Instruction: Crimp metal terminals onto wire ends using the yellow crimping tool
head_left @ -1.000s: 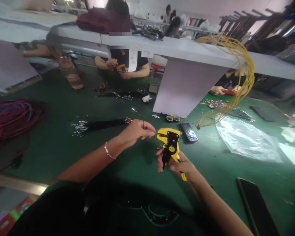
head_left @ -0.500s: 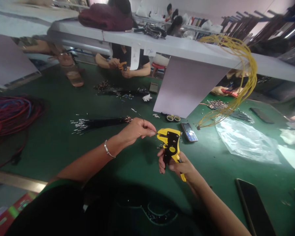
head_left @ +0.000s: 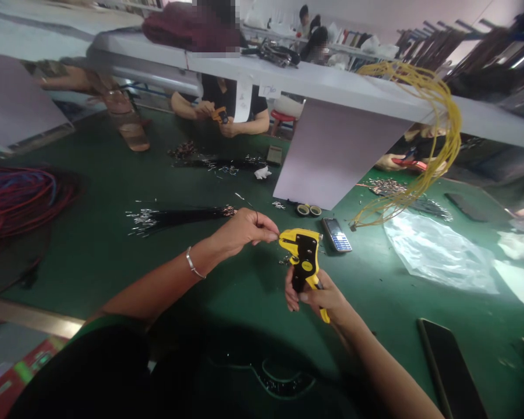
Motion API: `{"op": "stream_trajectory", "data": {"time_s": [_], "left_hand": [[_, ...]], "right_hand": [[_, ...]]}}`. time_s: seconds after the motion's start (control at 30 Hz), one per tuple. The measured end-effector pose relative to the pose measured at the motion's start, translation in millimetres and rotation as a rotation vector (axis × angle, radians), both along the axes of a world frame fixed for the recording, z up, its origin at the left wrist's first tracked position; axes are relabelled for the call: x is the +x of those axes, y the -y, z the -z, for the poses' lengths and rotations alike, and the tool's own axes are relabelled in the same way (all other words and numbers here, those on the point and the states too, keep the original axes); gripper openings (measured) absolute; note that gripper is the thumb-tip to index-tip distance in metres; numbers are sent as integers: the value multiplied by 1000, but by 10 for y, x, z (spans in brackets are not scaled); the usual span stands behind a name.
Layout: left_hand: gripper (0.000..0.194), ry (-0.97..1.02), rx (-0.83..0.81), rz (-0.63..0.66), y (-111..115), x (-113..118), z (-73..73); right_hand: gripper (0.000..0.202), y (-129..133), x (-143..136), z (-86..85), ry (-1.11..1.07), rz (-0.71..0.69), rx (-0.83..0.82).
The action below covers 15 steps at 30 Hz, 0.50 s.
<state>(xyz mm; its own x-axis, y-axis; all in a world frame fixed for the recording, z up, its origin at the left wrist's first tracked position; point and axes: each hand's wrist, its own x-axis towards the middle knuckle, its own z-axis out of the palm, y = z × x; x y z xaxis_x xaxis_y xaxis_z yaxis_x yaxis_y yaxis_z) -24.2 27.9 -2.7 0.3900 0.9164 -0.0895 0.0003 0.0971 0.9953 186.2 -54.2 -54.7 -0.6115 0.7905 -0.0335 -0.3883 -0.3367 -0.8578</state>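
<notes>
Fingers of the left hand [head_left: 243,230] pinch a thin dark wire [head_left: 247,202] near mid-frame, at the nose of a yellow-and-black tool [head_left: 306,253]. The right hand [head_left: 324,294], wrapped round it, has squeezed the handles closer, so its jaws probably bite the wire.

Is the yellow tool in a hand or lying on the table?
In a hand: the right hand wraps around the handles of the yellow tool.
</notes>
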Motion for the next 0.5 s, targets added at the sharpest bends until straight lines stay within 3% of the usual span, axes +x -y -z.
{"op": "stream_trajectory", "data": {"time_s": [0.5], "left_hand": [[12, 71, -16, -38, -90, -51, 76]], "right_hand": [[20, -26, -8, 100, -6, 49, -46]]}}
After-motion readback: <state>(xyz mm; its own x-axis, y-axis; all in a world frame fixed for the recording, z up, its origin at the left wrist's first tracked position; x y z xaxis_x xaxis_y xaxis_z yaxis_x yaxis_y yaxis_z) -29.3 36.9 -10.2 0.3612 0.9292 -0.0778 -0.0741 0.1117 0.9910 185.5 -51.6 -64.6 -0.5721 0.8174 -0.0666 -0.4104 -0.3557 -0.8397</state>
